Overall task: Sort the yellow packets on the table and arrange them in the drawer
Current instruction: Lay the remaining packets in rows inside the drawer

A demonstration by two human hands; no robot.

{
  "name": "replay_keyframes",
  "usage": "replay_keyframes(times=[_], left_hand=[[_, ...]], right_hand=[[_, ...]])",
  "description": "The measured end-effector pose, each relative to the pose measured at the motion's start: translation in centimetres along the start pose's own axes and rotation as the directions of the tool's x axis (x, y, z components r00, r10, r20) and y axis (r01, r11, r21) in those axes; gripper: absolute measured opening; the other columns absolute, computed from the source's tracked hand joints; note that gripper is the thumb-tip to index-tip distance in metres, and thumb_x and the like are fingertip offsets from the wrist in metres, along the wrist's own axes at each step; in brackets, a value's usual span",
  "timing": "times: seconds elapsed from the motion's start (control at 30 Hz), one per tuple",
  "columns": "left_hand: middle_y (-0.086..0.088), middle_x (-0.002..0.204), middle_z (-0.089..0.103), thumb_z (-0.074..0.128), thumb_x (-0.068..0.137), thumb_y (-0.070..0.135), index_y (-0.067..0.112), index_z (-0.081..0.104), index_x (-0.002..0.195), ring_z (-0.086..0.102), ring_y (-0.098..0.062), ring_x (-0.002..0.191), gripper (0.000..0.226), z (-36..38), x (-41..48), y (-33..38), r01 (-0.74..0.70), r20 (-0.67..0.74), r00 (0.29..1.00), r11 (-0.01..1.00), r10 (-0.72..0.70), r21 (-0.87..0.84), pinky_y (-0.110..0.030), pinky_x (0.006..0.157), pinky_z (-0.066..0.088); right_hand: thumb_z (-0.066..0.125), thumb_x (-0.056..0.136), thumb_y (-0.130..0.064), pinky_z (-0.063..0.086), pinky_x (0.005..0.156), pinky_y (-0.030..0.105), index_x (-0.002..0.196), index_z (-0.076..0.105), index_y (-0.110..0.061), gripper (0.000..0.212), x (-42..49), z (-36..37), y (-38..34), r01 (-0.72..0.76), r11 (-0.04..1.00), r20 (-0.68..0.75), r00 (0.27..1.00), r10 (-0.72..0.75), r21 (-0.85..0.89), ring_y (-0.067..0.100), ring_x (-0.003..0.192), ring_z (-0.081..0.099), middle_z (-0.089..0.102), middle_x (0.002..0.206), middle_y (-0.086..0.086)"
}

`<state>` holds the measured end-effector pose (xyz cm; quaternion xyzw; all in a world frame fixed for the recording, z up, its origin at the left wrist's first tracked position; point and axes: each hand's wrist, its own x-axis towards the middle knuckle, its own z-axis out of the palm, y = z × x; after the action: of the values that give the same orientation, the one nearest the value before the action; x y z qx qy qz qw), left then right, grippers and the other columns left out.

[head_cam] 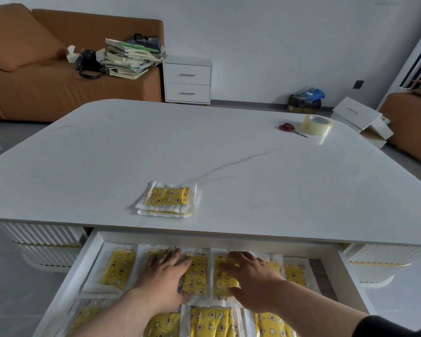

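Head view down into a white pull-out drawer [90,254] under the white marble-look desk [229,154], lined with flat yellow star-and-moon packets in clear wrappers [118,268]. Likeliest slip from here: pushing sideways on the slick wrappers and shoving the tidy back row askew, or riding one packet up over its neighbour (edges overlapping there as it is). Also worth minding: a small stack of the same yellow packets [167,199] sitting on the desk near its front edge, not yet brought down, easy to knock off when reaching up for it. Flat on the back row, left hand [164,276] with fingers [173,255] straight and spread, pressing rather than gripping, thumb against the middle packet [197,273]. Just beside it, right hand [250,278] equally flat, fingers [243,257] extended over the next packet along, thumb splayed at its near edge. Nothing pinched or lifted by either.
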<state>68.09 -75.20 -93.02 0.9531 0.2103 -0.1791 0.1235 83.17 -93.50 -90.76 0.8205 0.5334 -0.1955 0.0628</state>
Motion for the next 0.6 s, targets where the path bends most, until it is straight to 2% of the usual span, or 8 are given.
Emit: replay_keyframes(times=[0.17,0.3,0.47,0.6], left_hand=[[0.002,0.161,-0.021,0.052,0.091,0.054,0.039,-0.007,0.153,-0.017,-0.023,0.149,0.087,-0.03,-0.09,0.11,0.0,0.008,1.0,1.0,0.0,-0.004,-0.048,0.118,-0.012],[0.002,0.159,-0.024,0.056,0.085,0.059,0.04,-0.01,0.153,-0.019,-0.025,0.148,0.096,-0.17,-0.19,0.29,0.004,0.036,0.999,1.0,-0.004,-0.008,-0.049,0.119,-0.012],[0.001,0.16,-0.023,0.059,0.085,0.058,0.038,-0.007,0.154,-0.018,-0.024,0.149,0.098,-0.14,-0.17,0.34,0.011,0.018,1.0,1.0,-0.01,-0.005,-0.047,0.116,-0.013],[0.001,0.161,-0.022,0.06,0.083,0.061,0.037,-0.006,0.154,-0.014,-0.025,0.15,0.1,-0.13,-0.19,0.24,0.02,0.009,1.0,1.0,-0.02,-0.023,-0.046,0.119,-0.01]], right_hand=[[0.041,0.1,-0.045,0.008,0.123,0.047,0.153,0.018,-0.039,0.058,-0.07,0.14,0.06,0.014,1.0,0.013,1.0,-0.014,-0.023,0.022,0.153,0.0,0.003,0.166,-0.002],[0.043,0.095,-0.058,0.004,0.123,0.048,0.155,0.013,-0.035,0.07,0.07,0.39,-0.19,0.017,0.997,0.031,0.999,-0.015,-0.073,0.025,0.153,-0.007,-0.005,0.166,0.002],[0.045,0.094,-0.058,0.016,0.121,0.05,0.154,0.016,-0.033,0.071,0.2,0.38,-0.51,0.012,0.996,0.025,1.0,-0.01,-0.092,0.028,0.151,0.007,0.005,0.165,0.003],[0.045,0.094,-0.059,0.016,0.121,0.05,0.154,0.014,-0.034,0.072,0.17,0.49,-0.71,-0.012,0.998,0.019,1.0,0.013,-0.069,0.028,0.151,0.007,0.003,0.165,0.003]])
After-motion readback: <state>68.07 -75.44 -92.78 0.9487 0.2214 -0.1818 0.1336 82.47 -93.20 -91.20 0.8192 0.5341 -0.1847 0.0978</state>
